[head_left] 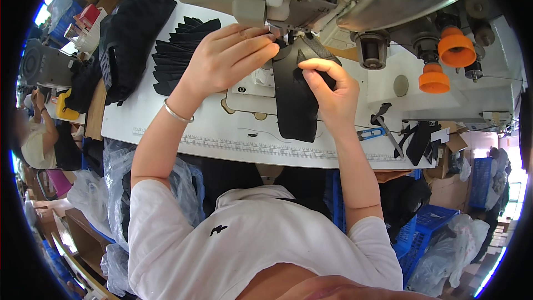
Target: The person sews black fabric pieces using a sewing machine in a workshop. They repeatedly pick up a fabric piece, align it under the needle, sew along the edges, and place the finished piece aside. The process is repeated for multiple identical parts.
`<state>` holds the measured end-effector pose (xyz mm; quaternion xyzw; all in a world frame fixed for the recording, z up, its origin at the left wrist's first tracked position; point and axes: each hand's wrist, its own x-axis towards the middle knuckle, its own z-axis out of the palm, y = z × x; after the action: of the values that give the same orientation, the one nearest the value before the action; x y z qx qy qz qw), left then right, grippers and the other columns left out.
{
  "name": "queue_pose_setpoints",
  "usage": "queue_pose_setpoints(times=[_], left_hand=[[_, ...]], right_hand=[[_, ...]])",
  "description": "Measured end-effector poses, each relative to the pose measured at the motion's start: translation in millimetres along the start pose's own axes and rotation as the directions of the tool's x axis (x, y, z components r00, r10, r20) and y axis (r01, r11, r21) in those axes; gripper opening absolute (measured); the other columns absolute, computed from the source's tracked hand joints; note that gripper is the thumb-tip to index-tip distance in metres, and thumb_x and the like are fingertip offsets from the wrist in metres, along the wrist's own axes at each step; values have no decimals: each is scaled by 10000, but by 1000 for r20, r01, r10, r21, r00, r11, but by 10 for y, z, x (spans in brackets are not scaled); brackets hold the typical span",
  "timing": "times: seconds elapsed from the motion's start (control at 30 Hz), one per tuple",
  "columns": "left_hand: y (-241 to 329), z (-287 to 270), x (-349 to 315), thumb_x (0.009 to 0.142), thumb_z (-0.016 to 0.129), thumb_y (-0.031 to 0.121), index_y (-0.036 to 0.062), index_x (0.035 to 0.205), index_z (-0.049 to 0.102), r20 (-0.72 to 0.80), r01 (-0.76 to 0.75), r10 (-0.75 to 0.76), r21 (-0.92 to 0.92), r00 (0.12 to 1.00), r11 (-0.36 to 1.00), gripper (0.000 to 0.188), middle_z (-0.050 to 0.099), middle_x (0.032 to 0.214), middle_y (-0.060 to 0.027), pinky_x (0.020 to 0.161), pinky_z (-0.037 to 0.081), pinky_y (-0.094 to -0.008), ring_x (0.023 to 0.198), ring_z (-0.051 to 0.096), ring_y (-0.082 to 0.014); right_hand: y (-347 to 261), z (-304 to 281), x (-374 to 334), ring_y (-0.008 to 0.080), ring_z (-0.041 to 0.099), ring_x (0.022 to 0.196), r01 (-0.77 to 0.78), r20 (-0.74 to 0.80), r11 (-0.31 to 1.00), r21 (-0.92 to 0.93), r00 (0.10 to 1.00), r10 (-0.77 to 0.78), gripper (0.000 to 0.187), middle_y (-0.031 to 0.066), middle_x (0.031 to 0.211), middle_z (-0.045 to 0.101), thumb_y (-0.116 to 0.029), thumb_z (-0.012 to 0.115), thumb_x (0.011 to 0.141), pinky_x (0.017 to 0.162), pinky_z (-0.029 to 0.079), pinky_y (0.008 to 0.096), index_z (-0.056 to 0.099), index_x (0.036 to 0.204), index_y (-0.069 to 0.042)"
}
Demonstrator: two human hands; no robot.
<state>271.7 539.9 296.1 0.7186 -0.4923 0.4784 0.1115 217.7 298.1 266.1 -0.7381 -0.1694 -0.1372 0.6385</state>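
A black fabric piece (296, 105) hangs from under the sewing machine's needle area (288, 36) toward the table's front edge. Its upper end is partly hidden by my fingers and the machine head. My left hand (227, 60), fingers pressed together, has its tips at the upper left edge of the piece, close beside the needle. On the other side my right hand (335, 89) pinches thumb and forefinger at the fabric's upper right part, near a narrow pointed fold. To the left, a fanned stack of black fabric pieces (180, 58) lies on the white table (127, 116).
A ruler strip (250, 144) runs along the table's front edge. Right of my right hand lie scissors (382, 115), a blue cutter (371, 133) and black scraps (422, 141). Orange thread holders (457, 47) stand at the upper right. A black bundle (136, 39) sits far left; another person (41, 139) works beyond.
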Motion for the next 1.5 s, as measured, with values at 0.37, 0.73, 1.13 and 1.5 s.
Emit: queue_pose_setpoints(times=[0.37,0.73,1.13,1.5], left_hand=[[34,23,11,740,750,71,30,1009,738,9,36,-37,34,999,999,273,726,1019,-51,880,618,-365,970,740,-242],[43,-13,15,753,746,100,70,998,740,5,54,-54,56,999,997,247,729,990,-23,857,590,-349,976,751,-201],[167,17,40,755,753,89,55,1028,765,28,95,-99,124,995,988,276,755,1015,-53,772,555,-326,979,763,-221],[255,14,-11,798,758,69,109,1063,774,3,107,-109,190,994,976,269,750,1033,-66,819,578,-360,1001,758,-231]], right_hand=[[-171,131,-234,398,378,1484,210,28,657,-724,961,-276,521,231,1583,367,-288,892,811,1167,393,499,713,1264,-101],[-24,167,-157,303,664,1104,374,62,499,-782,842,-535,534,22,1308,714,14,742,692,876,582,382,782,1196,-160],[-118,-76,18,244,652,1027,431,165,552,-714,869,-466,455,25,1258,763,40,701,785,874,558,349,805,1190,-139],[-120,-327,276,209,612,837,364,269,699,-616,931,-248,439,48,983,716,-29,681,828,772,508,343,801,1233,-150]])
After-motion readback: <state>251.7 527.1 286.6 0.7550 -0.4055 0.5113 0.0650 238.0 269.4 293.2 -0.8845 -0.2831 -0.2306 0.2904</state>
